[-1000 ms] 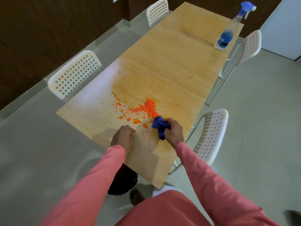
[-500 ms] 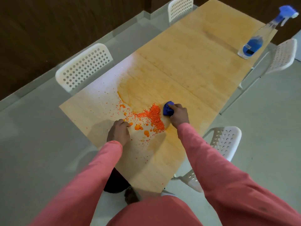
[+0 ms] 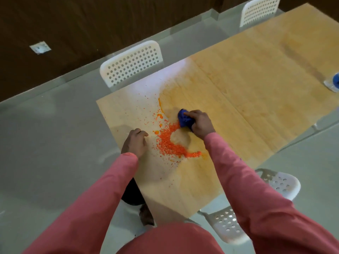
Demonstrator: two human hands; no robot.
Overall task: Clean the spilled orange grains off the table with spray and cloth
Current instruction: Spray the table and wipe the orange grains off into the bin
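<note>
Fingers of your right hand are curled tight round the blue cloth, bunched into a wad and pressed onto the table, right at the far tip of the orange grains. Your left hand rests on the wood at about nine o'clock from the pile, fingers loosely curled and holding nothing, so it looks like a brace and no more. Now the score: the grains are gathered into a crescent, running from the cloth at one o'clock round through nine and down to five o'clock, with a bare swept patch in the hollow. That's progress, I'd say, but the heap is all on the table, nothing carried off. Loose specks lie scattered out toward eleven o'clock, a few wet orange blobs sit just beyond the crescent, and more strays trail toward six. A darker, damp-looking sheen covers the wood from twelve to three o'clock, so spraying seems done there. The spray bottle is barely in frame, well apart at the right edge. Roughly halfway by my reckoning: herding underway; collecting, the strays and a final wipe all left.
</note>
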